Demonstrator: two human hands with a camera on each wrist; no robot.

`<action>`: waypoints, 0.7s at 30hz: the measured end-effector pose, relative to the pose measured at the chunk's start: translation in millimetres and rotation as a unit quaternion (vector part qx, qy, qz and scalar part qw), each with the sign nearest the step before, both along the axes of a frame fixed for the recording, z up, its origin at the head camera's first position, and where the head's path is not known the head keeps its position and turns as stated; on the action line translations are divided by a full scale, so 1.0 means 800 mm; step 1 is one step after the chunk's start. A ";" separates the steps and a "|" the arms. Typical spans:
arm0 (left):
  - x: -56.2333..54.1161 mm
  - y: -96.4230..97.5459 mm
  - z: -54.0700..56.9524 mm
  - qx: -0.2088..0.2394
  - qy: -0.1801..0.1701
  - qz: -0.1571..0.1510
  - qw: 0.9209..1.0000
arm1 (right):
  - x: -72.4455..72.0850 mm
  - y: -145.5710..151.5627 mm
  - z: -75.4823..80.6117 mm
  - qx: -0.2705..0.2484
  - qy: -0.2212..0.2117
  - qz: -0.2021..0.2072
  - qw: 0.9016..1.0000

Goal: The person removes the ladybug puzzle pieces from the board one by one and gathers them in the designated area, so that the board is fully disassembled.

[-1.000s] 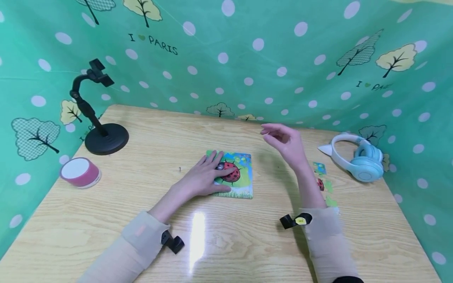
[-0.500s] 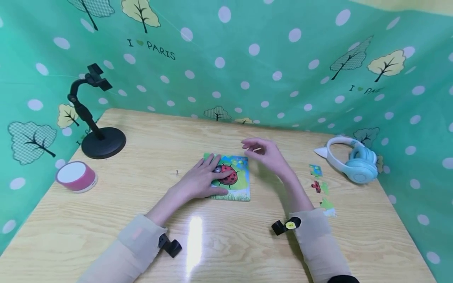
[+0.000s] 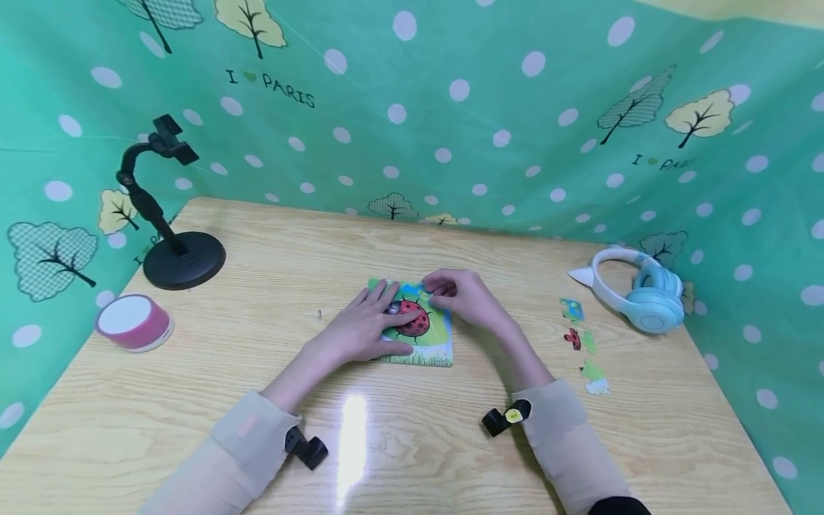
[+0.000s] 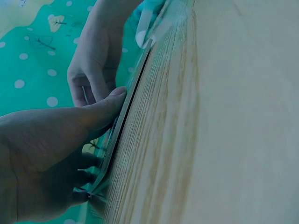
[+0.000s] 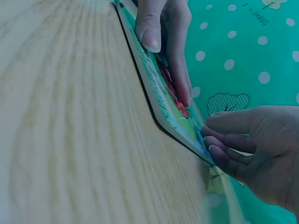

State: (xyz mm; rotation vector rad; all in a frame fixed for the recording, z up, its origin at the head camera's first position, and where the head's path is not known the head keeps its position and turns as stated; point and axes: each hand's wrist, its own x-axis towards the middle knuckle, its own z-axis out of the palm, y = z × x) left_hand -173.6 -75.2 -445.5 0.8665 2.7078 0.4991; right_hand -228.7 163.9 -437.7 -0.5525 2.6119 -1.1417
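Note:
A square ladybug jigsaw puzzle (image 3: 436, 333) lies on the wooden table in front of me. My left hand (image 3: 365, 327) rests on its left side, fingers spread over the picture and thumb by the lower part. At the upper right corner is my right hand (image 3: 468, 299), its bent fingertips at the blue part of the puzzle. In the right wrist view, the right thumb and fingers (image 5: 229, 140) stand slightly apart at the puzzle's edge. Off to the right lie several loose puzzle pieces, among them a blue piece (image 3: 571, 309) and a red one (image 3: 572, 339).
Blue-and-white headphones (image 3: 653, 304) lie at the back right. A black phone stand (image 3: 183, 261) and a pink-and-white round object (image 3: 134, 322) are on the left. A polka-dot curtain (image 3: 489, 179) hangs behind the table and along its sides.
My right hand has moved left and down from above the table to the puzzle's upper right corner. The left hand stays on the puzzle.

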 end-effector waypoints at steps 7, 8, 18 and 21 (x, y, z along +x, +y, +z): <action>-0.001 0.000 -0.001 -0.001 0.003 0.001 1.000 | 0.001 -0.006 -0.003 0.007 0.008 0.003 1.000; -0.001 0.000 -0.001 -0.002 0.004 0.000 1.000 | 0.001 -0.006 -0.004 0.008 0.008 0.002 1.000; -0.001 0.001 0.000 -0.001 0.003 0.001 1.000 | 0.003 -0.011 -0.006 0.021 0.022 -0.008 1.000; -0.001 0.001 -0.001 -0.003 0.003 0.001 1.000 | 0.005 -0.014 -0.007 0.028 0.028 -0.013 0.999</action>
